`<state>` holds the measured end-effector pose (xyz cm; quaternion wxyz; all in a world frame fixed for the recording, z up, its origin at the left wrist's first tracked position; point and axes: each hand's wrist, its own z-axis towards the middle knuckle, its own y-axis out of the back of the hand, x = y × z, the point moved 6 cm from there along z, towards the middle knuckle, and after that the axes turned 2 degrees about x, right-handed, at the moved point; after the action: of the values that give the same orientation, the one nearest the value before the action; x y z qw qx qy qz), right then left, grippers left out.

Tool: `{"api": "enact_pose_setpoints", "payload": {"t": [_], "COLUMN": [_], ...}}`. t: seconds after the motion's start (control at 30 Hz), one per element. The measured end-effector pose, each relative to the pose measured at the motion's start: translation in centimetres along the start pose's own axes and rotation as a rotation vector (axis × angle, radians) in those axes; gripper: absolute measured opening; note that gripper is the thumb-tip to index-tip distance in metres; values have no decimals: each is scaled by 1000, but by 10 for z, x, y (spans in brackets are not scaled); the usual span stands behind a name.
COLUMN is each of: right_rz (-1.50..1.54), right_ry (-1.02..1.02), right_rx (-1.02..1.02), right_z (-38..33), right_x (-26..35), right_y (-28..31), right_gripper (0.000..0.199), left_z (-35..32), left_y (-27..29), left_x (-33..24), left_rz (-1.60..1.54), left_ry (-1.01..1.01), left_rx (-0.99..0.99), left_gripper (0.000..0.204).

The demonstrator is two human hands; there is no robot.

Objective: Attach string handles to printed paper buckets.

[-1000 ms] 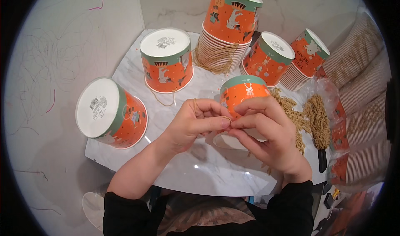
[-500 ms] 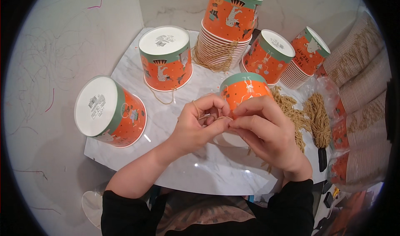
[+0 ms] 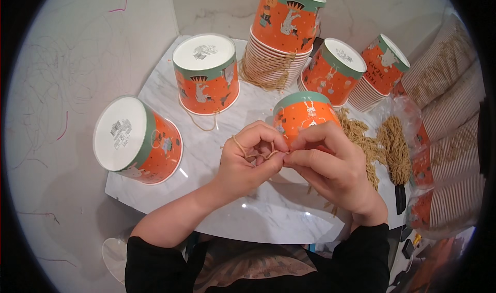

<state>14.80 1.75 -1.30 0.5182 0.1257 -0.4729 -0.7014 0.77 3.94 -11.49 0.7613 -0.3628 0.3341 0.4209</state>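
Observation:
A thin tan cord (image 3: pixel 238 146) loops over the fingers of my left hand (image 3: pixel 240 166) and runs across to its thumb and fingertips, which are closed on it. My right hand (image 3: pixel 333 166) meets them there, thumb and forefinger pinched together at the cord's end; the exact grip is partly hidden. Just behind both hands an orange paper tub (image 3: pixel 297 114) with a green band and a skeleton print lies tipped on its side, its white rim partly showing below my fingers.
Upside-down tubs stand at left (image 3: pixel 121 133) and back left (image 3: pixel 204 52), the latter with a cord at its rim. Behind are tub stacks (image 3: pixel 274 60), one draped with cords. Right of my hands lie bundled tan cords (image 3: pixel 395 148) and bagged tub stacks (image 3: pixel 454 143) on the marble-look table (image 3: pixel 222 220).
The fingers of my left hand have shifted slightly, and more of the cord loop shows across them. Both hands stay together in front of the tub.

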Motion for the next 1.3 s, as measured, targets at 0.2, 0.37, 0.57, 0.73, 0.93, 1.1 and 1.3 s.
{"api": "enact_pose_setpoints", "payload": {"t": [0.2,0.37,0.57,0.73,0.93,1.1,1.3], "right_rz": [-16,59,79,84,-19,-127,-247], "right_ry": [50,9,-32,-41,-35,96,176], "right_rx": [-3,-10,-40,-30,-89,-127,-140], "right_z": [2,4,4,4,5,5,7], "right_x": [-1,-3,-5,-8,-9,-6,-1], "right_y": [0,2,3,4,8,1,-5], "right_gripper": [20,20,19,20,21,23,25], "left_z": [0,-3,-3,-3,-4,-3,-5], "left_y": [-5,-3,0,2,4,4,5], "left_x": [-7,-6,1,1,2,-1,1], "left_rz": [-89,-146,-148,-124,-110,-110,-108], "left_ry": [-67,-149,-153,-164,-142,-162,-154], "left_rx": [-11,-8,-36,-51,-74,-112,-160], "left_gripper": [16,16,17,15,14,13,13]}}
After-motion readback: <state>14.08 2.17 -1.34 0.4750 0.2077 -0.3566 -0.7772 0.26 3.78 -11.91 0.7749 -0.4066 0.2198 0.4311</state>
